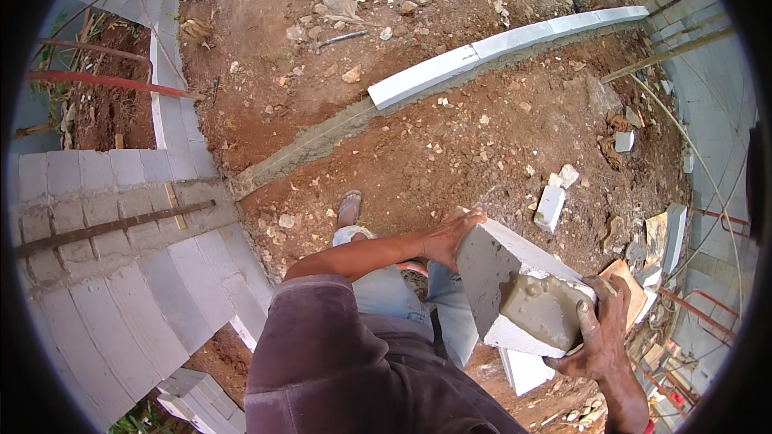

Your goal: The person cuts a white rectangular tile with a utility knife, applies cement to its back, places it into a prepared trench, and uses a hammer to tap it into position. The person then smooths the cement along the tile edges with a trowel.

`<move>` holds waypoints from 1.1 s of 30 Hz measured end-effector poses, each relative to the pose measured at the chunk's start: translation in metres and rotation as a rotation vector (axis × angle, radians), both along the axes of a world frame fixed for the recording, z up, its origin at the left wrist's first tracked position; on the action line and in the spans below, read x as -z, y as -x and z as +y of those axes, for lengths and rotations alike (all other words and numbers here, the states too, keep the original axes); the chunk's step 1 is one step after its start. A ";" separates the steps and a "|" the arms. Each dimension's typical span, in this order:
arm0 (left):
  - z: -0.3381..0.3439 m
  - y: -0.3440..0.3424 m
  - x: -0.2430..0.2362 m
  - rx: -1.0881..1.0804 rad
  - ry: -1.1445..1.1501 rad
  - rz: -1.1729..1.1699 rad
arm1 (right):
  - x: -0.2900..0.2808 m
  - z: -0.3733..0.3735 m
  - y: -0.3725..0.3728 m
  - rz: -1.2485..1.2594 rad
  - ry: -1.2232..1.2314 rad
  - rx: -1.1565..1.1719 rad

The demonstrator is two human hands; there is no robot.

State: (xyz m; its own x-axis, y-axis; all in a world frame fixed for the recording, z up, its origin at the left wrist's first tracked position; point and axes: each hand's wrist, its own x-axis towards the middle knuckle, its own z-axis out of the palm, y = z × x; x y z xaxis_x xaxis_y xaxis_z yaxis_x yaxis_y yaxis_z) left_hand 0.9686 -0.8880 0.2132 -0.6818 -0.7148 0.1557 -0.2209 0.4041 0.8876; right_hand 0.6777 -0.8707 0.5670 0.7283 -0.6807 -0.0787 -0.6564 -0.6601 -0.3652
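The left arm reaches forward from a dark sleeve, bare forearm extended, bent slightly at the elbow. The left hand (452,235) is spread, fingers curled over an edge at the far end. The right hand (601,336) comes up from the lower edge (its wrist bent back), fingers splayed and pressed flat, smeared with grey.

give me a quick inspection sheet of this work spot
surface: bare red-brown soil ground, a grey mortar strip running across it
job's things: large white lightweight masonry block with wet grey mortar on one end, carried in both hands
clutter: broken white block pieces and stones on the soil
grippers: left hand grips the block's far top corner; right hand wraps the mortared end
cables: nothing seen
surroundings: laid row of white blocks on the strip; white block wall at left
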 end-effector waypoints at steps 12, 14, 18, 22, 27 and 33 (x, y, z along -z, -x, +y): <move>0.051 -0.238 -0.061 -0.327 -0.041 -0.025 | -0.090 -0.009 -0.258 0.126 0.128 0.104; 0.060 -0.295 -0.086 -0.397 -0.032 -0.141 | -0.096 0.005 -0.348 0.257 0.296 -0.038; 0.089 -0.394 -0.118 -0.520 0.041 -0.467 | 0.028 0.006 -0.477 0.712 0.147 -0.426; 0.104 -0.474 -0.097 -0.516 -0.093 -0.798 | 0.227 -0.017 -0.523 0.346 0.257 -0.424; 0.127 -0.538 -0.052 -0.524 -0.232 -1.094 | 0.344 -0.026 -0.579 -0.027 0.158 -0.566; 0.119 -0.570 -0.011 -0.625 -0.166 -1.226 | 0.385 -0.075 -0.649 -0.052 0.261 -0.690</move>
